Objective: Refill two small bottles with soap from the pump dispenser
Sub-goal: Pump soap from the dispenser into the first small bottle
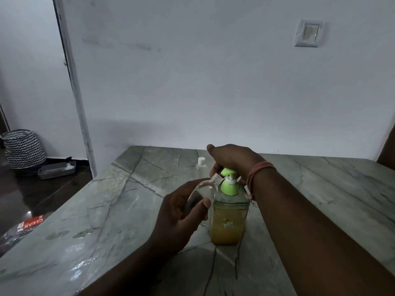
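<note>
Dispenser (229, 218): upright near the table's (106, 221) middle, amber soap inside, green pump. Right hand (232, 160): curled over the pump head. Left hand (181, 212): holding a clear bottle (203, 192), tilted, open neck at the spout. Second bottle (201, 163): white-capped, upright near the far edge.

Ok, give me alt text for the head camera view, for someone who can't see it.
A person's left hand tilts a small clear bottle to the nozzle of a green-topped pump dispenser of amber soap, while the right hand rests on the pump. A second small bottle, white-capped, stands behind on the grey marble counter.
</note>
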Tool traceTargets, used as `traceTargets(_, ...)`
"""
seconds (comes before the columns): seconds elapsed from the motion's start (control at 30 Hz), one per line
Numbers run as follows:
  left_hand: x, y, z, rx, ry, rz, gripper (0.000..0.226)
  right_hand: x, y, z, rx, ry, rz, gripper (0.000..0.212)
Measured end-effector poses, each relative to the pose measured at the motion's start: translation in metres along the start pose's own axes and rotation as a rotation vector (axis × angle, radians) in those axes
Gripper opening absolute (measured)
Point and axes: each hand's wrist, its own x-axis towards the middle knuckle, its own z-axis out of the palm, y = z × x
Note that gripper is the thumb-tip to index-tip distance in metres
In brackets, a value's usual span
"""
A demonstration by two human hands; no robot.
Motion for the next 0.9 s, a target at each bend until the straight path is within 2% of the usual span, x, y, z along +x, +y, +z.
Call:
traceTargets(0.2,0.002,0.000,0.004,-0.025,-0.007,-0.006,0.035,0.003,-0.001,0.003,-0.066,-0.007,-0.024,0.058)
traceTargets(0.4,0.003,0.005,0.008,0.007,-0.010,0.011,0.033,0.016,0.005,0.015,-0.103,0.093,0.001,0.058)
traceTargets(0.53,0.002,0.007,0.008,0.017,-0.006,0.016,0.036,0.015,-0.001,0.012,-0.204,0.044,-0.018,0.056)
traceTargets(0.7,0.003,0.003,0.007,0.027,-0.011,0.019,0.035,0.018,0.006,0.015,-0.100,0.085,-0.005,0.058)
traceTargets(0.83,0.001,0.002,0.006,-0.033,0.002,-0.023,0.042,0.021,0.006,0.018,-0.127,0.151,0.003,0.057)
traceTargets(0.9,0.001,0.001,0.004,-0.099,0.001,-0.063,0.043,0.019,0.002,0.016,-0.152,0.124,0.006,0.058)
